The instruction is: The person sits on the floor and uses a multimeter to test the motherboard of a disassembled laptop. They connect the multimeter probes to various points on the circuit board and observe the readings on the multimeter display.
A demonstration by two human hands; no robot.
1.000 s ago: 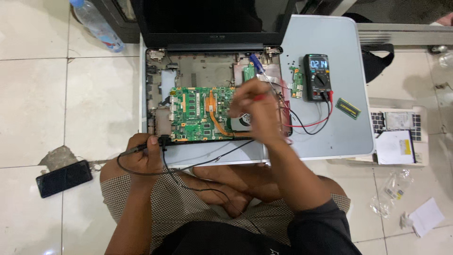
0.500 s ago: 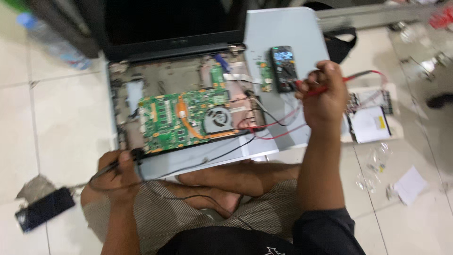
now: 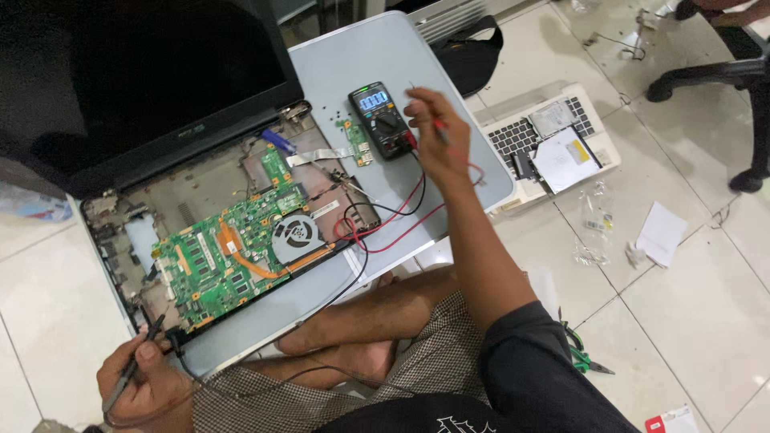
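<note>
Multimeter (image 3: 380, 119), dark-cased with a lit blue display, lies on the grey laptop lid panel (image 3: 361, 56) just right of the opened laptop (image 3: 233, 232), with red and black leads running from its lower end. My right hand (image 3: 433, 132) hovers just beside the meter's right edge, fingers pinched around the red probe (image 3: 439, 128), whose thin tip points up and away from me. My left hand (image 3: 140, 381) sits at the near left corner of the laptop, fingers closed around the black probe (image 3: 132, 365), its tip at the lower edge of the green circuit board (image 3: 224, 252). Board lies exposed in the laptop base, with a round grey fan (image 3: 295, 234) to its right and copper-coloured strips crossing it. Small green board (image 3: 357, 140) lies just left of the meter. Dark screen (image 3: 136, 80) stands open behind. Second laptop base with keyboard (image 3: 545, 148) rests on the tiled floor (image 3: 690, 305) to the right, white paper on it. Green-handled cutters (image 3: 581, 353) lie on the floor near my right elbow. My crossed legs (image 3: 361, 321) are below the laptop.
</note>
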